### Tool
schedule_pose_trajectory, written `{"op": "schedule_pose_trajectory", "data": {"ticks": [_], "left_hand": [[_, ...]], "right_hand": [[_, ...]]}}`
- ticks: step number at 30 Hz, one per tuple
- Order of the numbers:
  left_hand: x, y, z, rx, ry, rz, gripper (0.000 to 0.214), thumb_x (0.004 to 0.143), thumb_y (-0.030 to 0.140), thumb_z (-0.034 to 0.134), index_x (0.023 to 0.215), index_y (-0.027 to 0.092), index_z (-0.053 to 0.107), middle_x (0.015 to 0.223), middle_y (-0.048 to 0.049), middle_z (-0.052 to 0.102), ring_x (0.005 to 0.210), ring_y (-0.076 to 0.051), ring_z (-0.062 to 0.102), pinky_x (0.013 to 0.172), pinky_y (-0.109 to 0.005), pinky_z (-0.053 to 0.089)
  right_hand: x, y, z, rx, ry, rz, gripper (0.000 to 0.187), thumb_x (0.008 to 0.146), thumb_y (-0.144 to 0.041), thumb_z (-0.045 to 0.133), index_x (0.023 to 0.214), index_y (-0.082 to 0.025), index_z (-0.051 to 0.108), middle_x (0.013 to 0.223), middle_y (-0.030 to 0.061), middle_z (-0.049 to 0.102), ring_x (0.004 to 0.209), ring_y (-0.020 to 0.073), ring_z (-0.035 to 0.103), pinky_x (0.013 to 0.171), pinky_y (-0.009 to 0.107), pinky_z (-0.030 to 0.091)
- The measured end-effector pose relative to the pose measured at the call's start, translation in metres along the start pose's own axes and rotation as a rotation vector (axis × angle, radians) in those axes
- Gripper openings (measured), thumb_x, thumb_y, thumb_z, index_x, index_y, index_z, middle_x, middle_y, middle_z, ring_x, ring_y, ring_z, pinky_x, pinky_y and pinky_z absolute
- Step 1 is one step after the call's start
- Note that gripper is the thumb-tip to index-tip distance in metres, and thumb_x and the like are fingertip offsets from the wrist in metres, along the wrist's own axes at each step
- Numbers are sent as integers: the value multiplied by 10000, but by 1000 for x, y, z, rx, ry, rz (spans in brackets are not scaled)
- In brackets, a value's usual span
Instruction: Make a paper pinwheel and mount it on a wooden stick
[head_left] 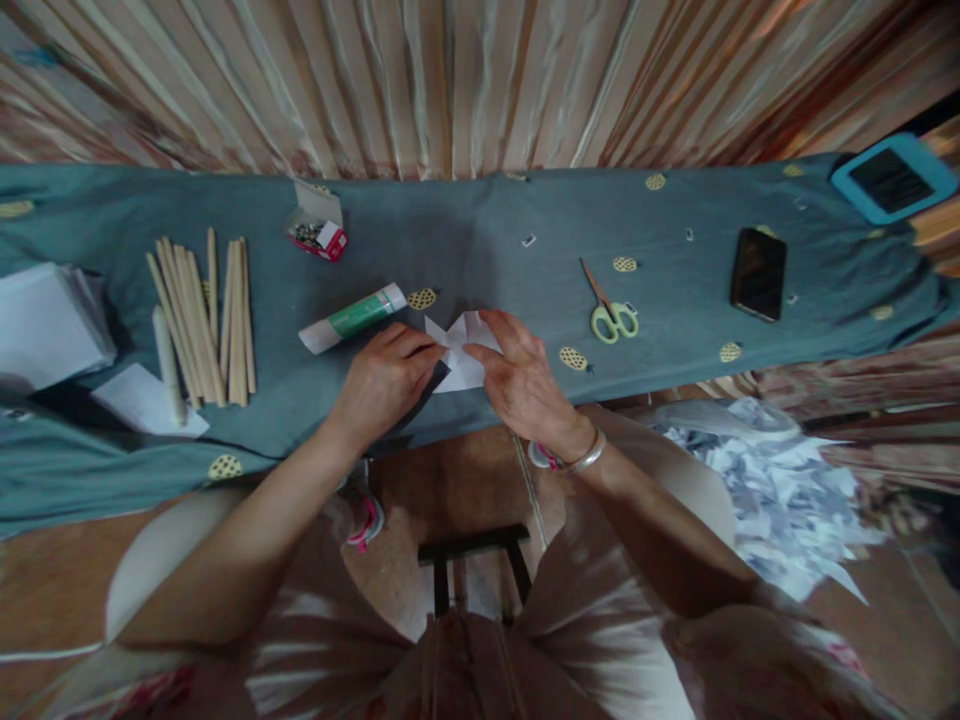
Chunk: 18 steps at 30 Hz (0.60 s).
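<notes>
A small piece of white paper (466, 374) with folded, pointed flaps lies near the front edge of the cloth-covered table. My left hand (394, 375) pinches its left flap between thumb and fingers. On the right side, my right hand (523, 375) grips the paper, thumb on top and fingertips at the far edge. Just beyond my left hand rests a tube (358, 318) with a green band and white ends. Green-handled scissors (613, 320) lie to the right of my right hand, blades pointing away.
Wooden sticks (196, 325) lie at left beside a stack of white paper (49, 325). A small red box (319, 235) of metal bits stands open behind the tube. A phone (759, 273) and a blue-framed device (892, 178) are at right. Paper scraps (780, 490) fill a bag below.
</notes>
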<state>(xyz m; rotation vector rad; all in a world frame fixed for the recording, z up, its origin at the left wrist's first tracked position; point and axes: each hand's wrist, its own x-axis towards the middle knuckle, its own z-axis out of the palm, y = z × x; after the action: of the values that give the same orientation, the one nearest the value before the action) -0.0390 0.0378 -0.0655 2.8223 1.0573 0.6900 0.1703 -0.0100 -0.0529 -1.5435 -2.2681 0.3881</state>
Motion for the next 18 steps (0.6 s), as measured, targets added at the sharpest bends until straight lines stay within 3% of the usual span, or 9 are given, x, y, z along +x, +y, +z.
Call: {"op": "schedule_pose_trajectory", "data": {"ticks": [6, 12, 18], "left_hand": [[0, 5, -2, -12, 44, 5, 263, 984, 219, 479, 1030, 153, 730, 1011, -94, 730, 906, -228, 620, 802, -372, 532], [-3, 20, -2, -95, 33, 72, 239, 962, 325, 557, 1057, 165, 707, 1047, -103, 721, 970, -241, 623, 825, -388, 511], [-4, 25, 3, -61, 12, 101, 215, 962, 284, 555, 1059, 156, 698, 1011, -97, 720, 952, -243, 617, 785, -373, 490]], "right_hand": [[4, 0, 4, 3, -9, -32, 417, 884, -81, 390, 1222, -143, 627, 1542, 177, 407, 1486, 326, 263, 1110, 559, 344], [6, 8, 6, 146, 52, 28, 383, 912, -128, 399, 1208, -181, 638, 1512, 140, 452, 1455, 286, 337, 1124, 534, 371], [8, 15, -4, 197, 113, 60, 402, 899, -127, 405, 1214, -189, 646, 1459, 112, 508, 1404, 252, 417, 1157, 491, 372]]}}
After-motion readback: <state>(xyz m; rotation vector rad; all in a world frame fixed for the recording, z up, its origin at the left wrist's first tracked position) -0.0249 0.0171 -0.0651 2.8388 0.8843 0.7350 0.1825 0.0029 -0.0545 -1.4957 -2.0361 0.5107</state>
